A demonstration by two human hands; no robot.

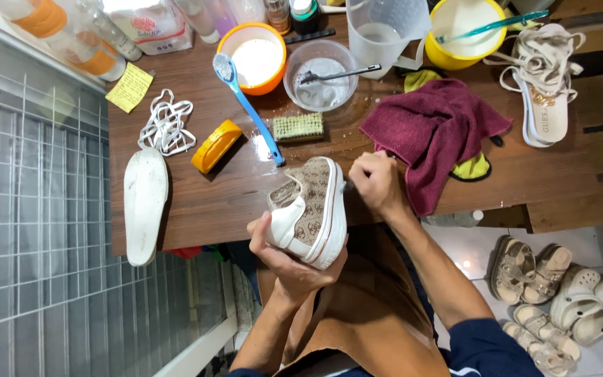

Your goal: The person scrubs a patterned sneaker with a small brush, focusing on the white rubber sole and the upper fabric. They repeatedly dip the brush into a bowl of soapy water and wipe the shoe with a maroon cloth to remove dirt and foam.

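My left hand [289,260] grips a white and tan patterned sneaker [310,209] from below, holding it tilted over the front edge of the wooden table [211,202]. My right hand [375,183] is closed in a fist against the shoe's toe side, on a small tool that is almost entirely hidden. A maroon cloth [433,129] lies just beyond that hand.
On the table lie a white insole [144,204], white laces [167,127], a yellow brush [216,145], a blue long-handled brush [246,105], a green scrub brush [299,126], an orange bowl [252,57], a clear bowl [320,75], a jug [384,31], a yellow bowl [463,28] and a sandal [544,87]. Sandals and clogs [560,300] sit on the floor.
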